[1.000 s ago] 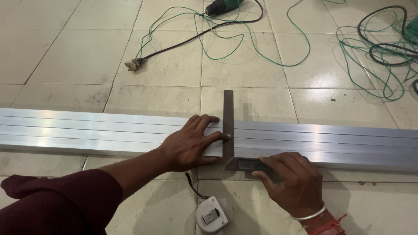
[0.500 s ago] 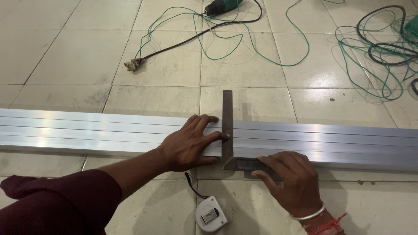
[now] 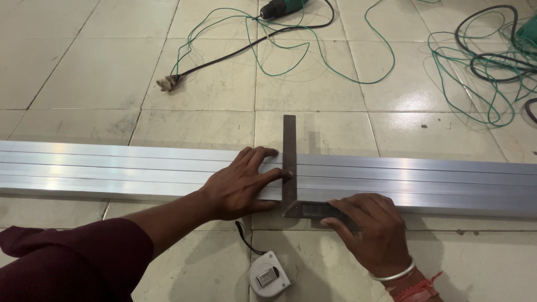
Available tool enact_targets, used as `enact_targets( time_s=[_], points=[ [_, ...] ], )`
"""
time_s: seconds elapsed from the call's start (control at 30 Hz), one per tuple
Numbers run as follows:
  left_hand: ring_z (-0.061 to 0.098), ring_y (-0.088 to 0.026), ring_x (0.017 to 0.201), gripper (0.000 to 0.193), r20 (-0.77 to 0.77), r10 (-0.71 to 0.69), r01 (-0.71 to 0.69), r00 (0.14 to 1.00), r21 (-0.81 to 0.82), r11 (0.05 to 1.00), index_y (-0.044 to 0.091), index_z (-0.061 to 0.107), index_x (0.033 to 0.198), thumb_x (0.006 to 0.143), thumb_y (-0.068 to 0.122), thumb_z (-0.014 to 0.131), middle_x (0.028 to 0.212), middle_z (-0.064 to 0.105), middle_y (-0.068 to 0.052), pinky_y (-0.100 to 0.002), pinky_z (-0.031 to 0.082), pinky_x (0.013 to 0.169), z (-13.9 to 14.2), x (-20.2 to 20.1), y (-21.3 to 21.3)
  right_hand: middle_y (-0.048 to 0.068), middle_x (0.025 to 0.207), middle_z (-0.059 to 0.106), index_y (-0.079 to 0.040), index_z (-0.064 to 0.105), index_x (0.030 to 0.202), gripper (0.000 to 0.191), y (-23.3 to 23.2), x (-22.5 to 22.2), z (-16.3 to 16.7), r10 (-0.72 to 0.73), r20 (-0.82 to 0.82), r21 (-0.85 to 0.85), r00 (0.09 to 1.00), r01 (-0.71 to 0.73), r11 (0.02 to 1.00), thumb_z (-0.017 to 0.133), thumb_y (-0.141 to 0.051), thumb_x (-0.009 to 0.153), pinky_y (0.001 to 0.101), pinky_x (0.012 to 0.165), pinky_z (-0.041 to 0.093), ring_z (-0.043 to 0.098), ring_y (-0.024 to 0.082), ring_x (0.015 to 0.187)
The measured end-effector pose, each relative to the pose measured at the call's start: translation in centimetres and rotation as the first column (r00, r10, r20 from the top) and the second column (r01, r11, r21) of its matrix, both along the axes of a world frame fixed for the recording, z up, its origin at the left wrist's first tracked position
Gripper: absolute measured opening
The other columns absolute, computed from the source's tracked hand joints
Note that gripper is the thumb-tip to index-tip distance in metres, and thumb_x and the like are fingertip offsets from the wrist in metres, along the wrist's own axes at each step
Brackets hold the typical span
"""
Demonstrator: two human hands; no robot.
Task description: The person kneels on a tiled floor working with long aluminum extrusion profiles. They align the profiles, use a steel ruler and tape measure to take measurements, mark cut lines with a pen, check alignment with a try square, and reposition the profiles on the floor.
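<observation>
Tape measure [image 3: 269, 274] on tiled floor [image 3: 84, 72], near bottom edge, wrist strap trailing up. Power drill [image 3: 278, 8] at top, black cord ending in plug [image 3: 166, 84]. Green wire [image 3: 313, 53] looped loosely (1 more tangle, green and black [image 3: 492, 61], right).

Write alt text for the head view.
Left hand presses a try square across a long aluminium profile on a tiled floor, while right hand grips the square's stock. A tape measure lies near.
</observation>
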State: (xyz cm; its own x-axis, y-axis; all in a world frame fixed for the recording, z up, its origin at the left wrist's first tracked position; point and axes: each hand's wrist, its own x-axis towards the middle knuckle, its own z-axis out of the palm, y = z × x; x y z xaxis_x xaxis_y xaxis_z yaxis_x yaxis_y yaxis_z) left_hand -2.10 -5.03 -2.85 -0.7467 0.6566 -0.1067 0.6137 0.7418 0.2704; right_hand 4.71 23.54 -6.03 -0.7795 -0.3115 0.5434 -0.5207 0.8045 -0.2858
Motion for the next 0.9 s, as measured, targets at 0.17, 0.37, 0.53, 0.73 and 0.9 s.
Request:
enact_targets(
  time_s=[0.17, 0.37, 0.53, 0.73, 0.9],
  points=[
    [0.032, -0.042, 0.139, 0.07, 0.042, 0.028, -0.027, 0.999, -0.024, 0.999, 0.032, 0.047, 0.149, 0.086, 0.053, 0.07, 0.149, 0.03, -0.019, -0.054, 0.037, 0.111, 0.13, 0.04, 0.17, 0.002, 0.088, 0.071, -0.015, 0.079, 0.101, 0.037, -0.09, 0.09, 0.05, -0.003, 0.009, -0.008, 1.0, 0.003, 1.0, 0.085, -0.037, 0.072, 0.0397, 0.082, 0.052, 0.068, 0.024, 0.085],
    [0.034, -0.041, 0.139, 0.065, 0.03, 0.025, -0.025, 0.999, 0.007, 1.0, 0.031, 0.047, 0.144, 0.087, 0.054, 0.069, 0.149, 0.031, -0.018, -0.053, 0.038, 0.113, 0.23, 0.11, 0.09, 0.003, 0.089, 0.071, -0.014, 0.078, 0.1, 0.035, -0.22, 0.11, 0.08, -0.001, 0.011, -0.013, 1.0, 0.001, 1.0, 0.086, -0.035, 0.072, 0.0402, 0.083, 0.052, 0.068, 0.024, 0.086],
    [0.033, -0.042, 0.139, 0.064, 0.039, 0.032, -0.032, 0.999, 0.002, 0.999, 0.032, 0.048, 0.143, 0.087, 0.055, 0.068, 0.15, 0.031, -0.018, -0.053, 0.038, 0.112, 0.21, 0.06, 0.17, 0.003, 0.087, 0.071, -0.013, 0.078, 0.099, 0.034, -0.22, 0.03, 0.07, 0.001, 0.014, -0.015, 1.0, -0.001, 1.0, 0.086, -0.033, 0.072, 0.0404, 0.082, 0.052, 0.068, 0.025, 0.085],
    [0.034, -0.042, 0.139, 0.064, 0.047, 0.037, -0.037, 0.998, 0.002, 0.999, 0.032, 0.047, 0.144, 0.088, 0.055, 0.068, 0.15, 0.031, -0.018, -0.054, 0.038, 0.112, 0.2, 0.06, 0.11, 0.003, 0.087, 0.071, -0.014, 0.078, 0.099, 0.035, -0.1, -0.01, 0.0, 0.005, 0.025, -0.014, 1.0, -0.005, 1.0, 0.086, -0.033, 0.072, 0.0402, 0.082, 0.052, 0.069, 0.024, 0.085],
    [0.034, -0.044, 0.138, 0.065, 0.033, 0.029, -0.029, 0.999, -0.006, 1.0, 0.031, 0.047, 0.144, 0.088, 0.056, 0.068, 0.149, 0.031, -0.019, -0.055, 0.036, 0.113, 0.16, 0.01, 0.19, 0.003, 0.087, 0.072, -0.014, 0.078, 0.099, 0.036, 0.03, -0.12, -0.24, 0.002, 0.047, 0.002, 0.999, -0.003, 1.0, 0.086, -0.036, 0.072, 0.0399, 0.083, 0.053, 0.069, 0.023, 0.085]
  ],
)
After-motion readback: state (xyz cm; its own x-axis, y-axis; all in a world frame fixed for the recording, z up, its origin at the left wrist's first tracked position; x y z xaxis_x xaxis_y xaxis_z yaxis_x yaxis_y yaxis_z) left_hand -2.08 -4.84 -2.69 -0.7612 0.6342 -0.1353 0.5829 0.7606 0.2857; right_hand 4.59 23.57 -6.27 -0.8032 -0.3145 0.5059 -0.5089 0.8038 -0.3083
